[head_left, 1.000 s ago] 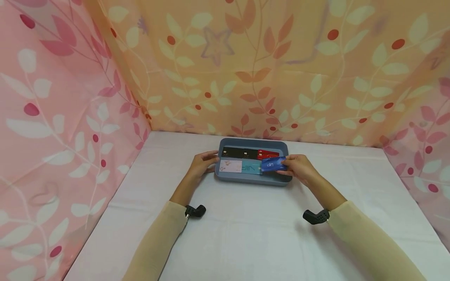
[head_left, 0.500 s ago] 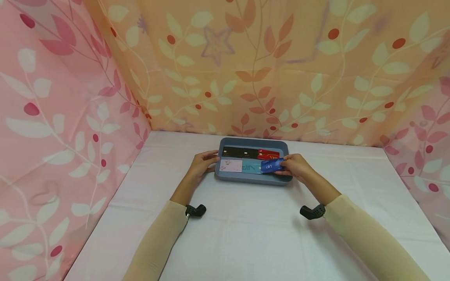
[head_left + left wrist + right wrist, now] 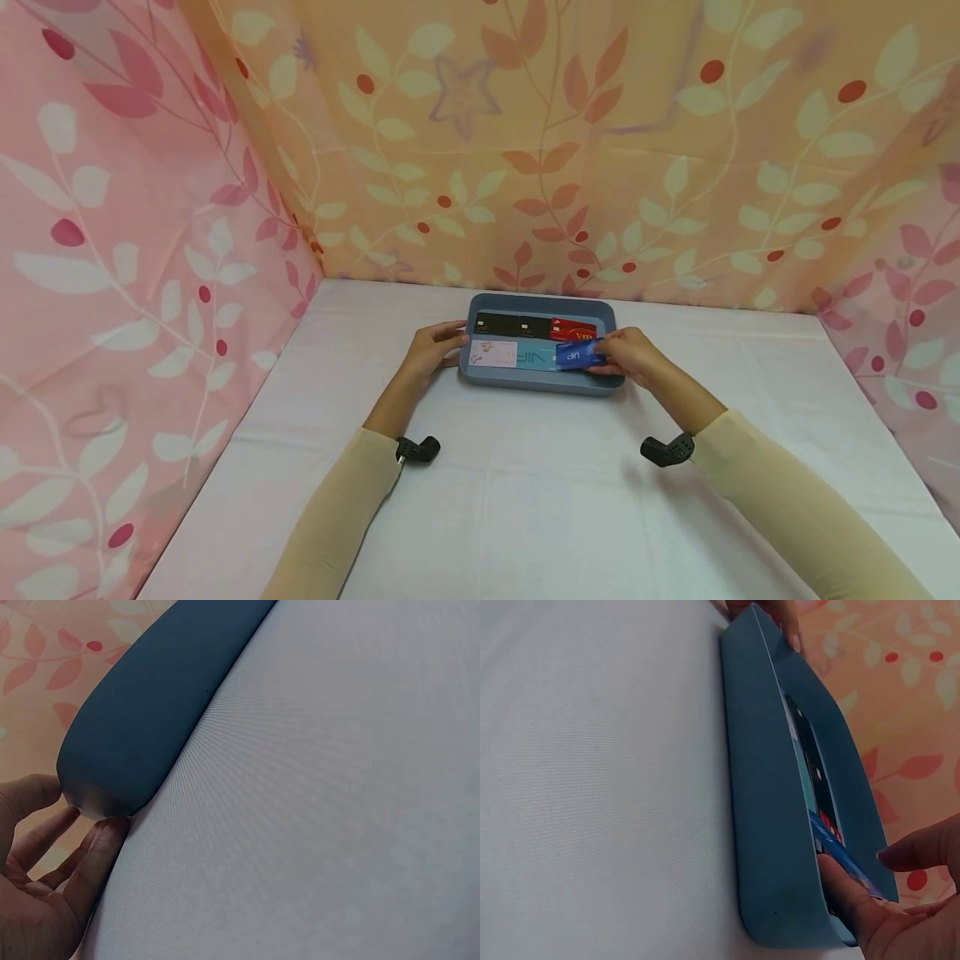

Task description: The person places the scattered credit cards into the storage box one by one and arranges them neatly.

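A blue-grey tray (image 3: 540, 382) sits on the white table and holds several cards: black ones and a red one (image 3: 573, 330) in the back row, a white card (image 3: 492, 354) and a teal card (image 3: 536, 357) in front. My right hand (image 3: 628, 356) pinches a blue VIP card (image 3: 577, 356) and holds it low in the tray's front right corner. The right wrist view shows that blue card (image 3: 838, 856) tilted inside the tray (image 3: 769, 825). My left hand (image 3: 433, 347) rests against the tray's left end, fingers touching its corner (image 3: 97, 801).
The white cloth-covered table (image 3: 525, 492) stretches around the tray. Leaf-patterned fabric walls, pink (image 3: 127, 250) on the left and orange (image 3: 570, 142) behind, close in the space. Pink fabric also stands at the right.
My right hand has lowered the blue card into the tray's front right corner and shifted slightly left. The left hand has stayed at the tray's left end.
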Demonstrator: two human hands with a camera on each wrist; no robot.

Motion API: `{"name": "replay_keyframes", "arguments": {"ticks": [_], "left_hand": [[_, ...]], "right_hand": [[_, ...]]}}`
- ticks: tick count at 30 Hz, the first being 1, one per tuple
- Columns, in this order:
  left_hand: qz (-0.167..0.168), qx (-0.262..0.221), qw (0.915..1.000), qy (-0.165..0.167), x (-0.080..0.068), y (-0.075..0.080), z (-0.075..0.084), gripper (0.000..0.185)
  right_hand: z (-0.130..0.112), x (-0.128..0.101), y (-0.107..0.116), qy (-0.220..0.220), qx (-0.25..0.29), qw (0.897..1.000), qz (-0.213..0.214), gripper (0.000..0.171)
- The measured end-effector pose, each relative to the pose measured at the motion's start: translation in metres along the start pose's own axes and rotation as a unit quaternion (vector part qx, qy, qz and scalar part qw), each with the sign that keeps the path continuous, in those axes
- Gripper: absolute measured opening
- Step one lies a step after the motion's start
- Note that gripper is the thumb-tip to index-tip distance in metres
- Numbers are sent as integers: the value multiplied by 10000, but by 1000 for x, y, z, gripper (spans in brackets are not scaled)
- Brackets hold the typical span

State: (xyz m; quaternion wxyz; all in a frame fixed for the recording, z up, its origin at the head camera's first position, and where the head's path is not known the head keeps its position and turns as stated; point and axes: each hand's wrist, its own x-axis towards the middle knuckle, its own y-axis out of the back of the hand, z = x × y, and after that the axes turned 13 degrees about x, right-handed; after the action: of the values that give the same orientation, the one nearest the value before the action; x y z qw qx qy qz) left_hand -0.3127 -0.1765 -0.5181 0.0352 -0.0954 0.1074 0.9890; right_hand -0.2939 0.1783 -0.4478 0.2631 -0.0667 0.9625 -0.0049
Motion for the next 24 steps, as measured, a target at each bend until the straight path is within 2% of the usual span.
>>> {"name": "replay_keyframes", "arguments": {"ticks": [7, 24], "left_hand": [[-39, -43, 10000, -9, 1, 0, 1, 40], [-19, 39, 10000, 7, 3, 0, -2, 42]], "right_hand": [[-9, -11, -1, -187, -42, 9997, 117, 70], [-16, -26, -5, -127, -816, 9966, 48, 72]]}}
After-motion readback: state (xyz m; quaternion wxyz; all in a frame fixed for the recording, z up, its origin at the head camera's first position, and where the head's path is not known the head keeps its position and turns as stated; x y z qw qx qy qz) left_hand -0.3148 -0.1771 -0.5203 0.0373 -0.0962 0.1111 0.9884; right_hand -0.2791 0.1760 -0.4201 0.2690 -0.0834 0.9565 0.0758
